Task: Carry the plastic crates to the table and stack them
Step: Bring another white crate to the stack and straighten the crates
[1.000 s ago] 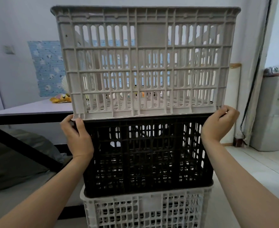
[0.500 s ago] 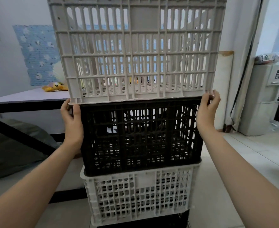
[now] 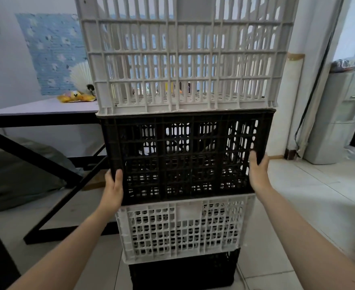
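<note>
The white crate point(image 3: 185, 59) on top of the black crate point(image 3: 185, 155) is cut off by the upper edge; its rim does not show. Behind the black crate's sides, the left hand point(image 3: 113, 191) and the right hand point(image 3: 258, 174) hide most of their fingers. Above it, behind the white slats, some small coloured things point(image 3: 170, 88) are too small to tell.

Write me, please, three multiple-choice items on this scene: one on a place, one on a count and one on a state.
1. Where do the left hand and right hand grip the upper black crate? A top rim; B front side edges; C underneath.
2. Crates visible in the stack? A two; B three; C four.
3. The top white crate is: A tipped sideways; B upright on the black one; C lifted clear.
Key: B, a thumb lies on each edge; C, two white and two black show; B, its base sits on the black rim.
</note>
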{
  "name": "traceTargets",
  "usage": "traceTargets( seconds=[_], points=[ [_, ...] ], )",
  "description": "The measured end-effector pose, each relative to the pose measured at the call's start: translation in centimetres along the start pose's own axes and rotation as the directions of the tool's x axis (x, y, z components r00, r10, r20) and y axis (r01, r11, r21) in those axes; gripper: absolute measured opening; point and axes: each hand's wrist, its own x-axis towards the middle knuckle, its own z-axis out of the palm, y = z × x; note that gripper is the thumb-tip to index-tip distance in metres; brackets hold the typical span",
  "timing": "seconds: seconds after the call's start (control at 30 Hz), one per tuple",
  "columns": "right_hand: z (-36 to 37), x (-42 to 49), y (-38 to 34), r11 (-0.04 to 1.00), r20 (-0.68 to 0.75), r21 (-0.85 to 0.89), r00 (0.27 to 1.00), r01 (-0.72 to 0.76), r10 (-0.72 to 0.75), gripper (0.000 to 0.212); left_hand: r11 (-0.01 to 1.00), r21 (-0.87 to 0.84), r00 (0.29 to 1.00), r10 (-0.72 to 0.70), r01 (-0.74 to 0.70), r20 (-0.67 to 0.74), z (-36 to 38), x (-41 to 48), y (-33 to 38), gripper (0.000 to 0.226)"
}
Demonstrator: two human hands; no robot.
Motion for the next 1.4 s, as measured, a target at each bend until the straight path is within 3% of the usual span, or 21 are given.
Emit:
traceTargets(
  seconds=[0.1,0.3,0.4,0.6,0.87,1.0,1.17,1.27,1.4],
  points=[
    [0.3,-1.0,2.5,0.999,0.003,-0.029,0.999,-0.041,0.041,0.063,0.998,0.062,0.998,-0.031,0.028,0.046,0.0,-1.1,-2.3,0.059],
    [0.3,-2.5,5.4,0.991,0.004,-0.126,0.999,-0.052,0.052,0.053,0.941,0.311,0.991,0.116,-0.132,0.069,-0.7,-1.7,-6.0,0.055],
    [0.3,-2.8,5.2,0.985,-0.039,-0.154,0.997,-0.076,0.071,0.052,0.926,0.328,0.981,0.164,-0.189,0.102,-0.8,-2.4,-5.5,0.027],
    [0.6,-2.9,4.8,0.967,-0.156,-0.235,0.985,-0.104,0.068,0.044,0.886,0.412,0.977,0.207,-0.213,0.058,-0.7,-2.6,-6.0,0.046],
    [1.0,-2.9,4.4,0.971,-0.187,-0.231,0.982,-0.067,0.023,0.042,0.908,0.39,0.988,0.155,-0.153,0.026,-0.7,-2.3,-6.8,0.05],
    [1.0,-2.5,4.4,0.932,-0.215,-0.36,0.976,-0.041,-0.04,0.044,0.954,0.285,0.994,0.102,-0.089,-0.031,-0.6,-2.5,-5.8,0.044],
    [0.9,-2.2,4.7,0.874,-0.242,-0.484,0.965,-0.031,-0.1,0.049,0.966,0.25,0.998,0.063,-0.062,0.004,-1.4,-1.9,-5.4,0.034],
    [1.2,-2.4,4.8,0.895,-0.246,-0.444,0.966,-0.039,-0.08,0.051,0.969,0.242,0.999,0.048,-0.048,0.003,-1.6,-1.8,-5.5,0.029],
    [1.5,-2.7,4.5,0.91,-0.224,-0.415,0.972,-0.023,-0.077,0.049,0.953,0.3,0.999,0.048,-0.048,0.007,-1.8,-1.9,-5.7,0.042]
  ],
)
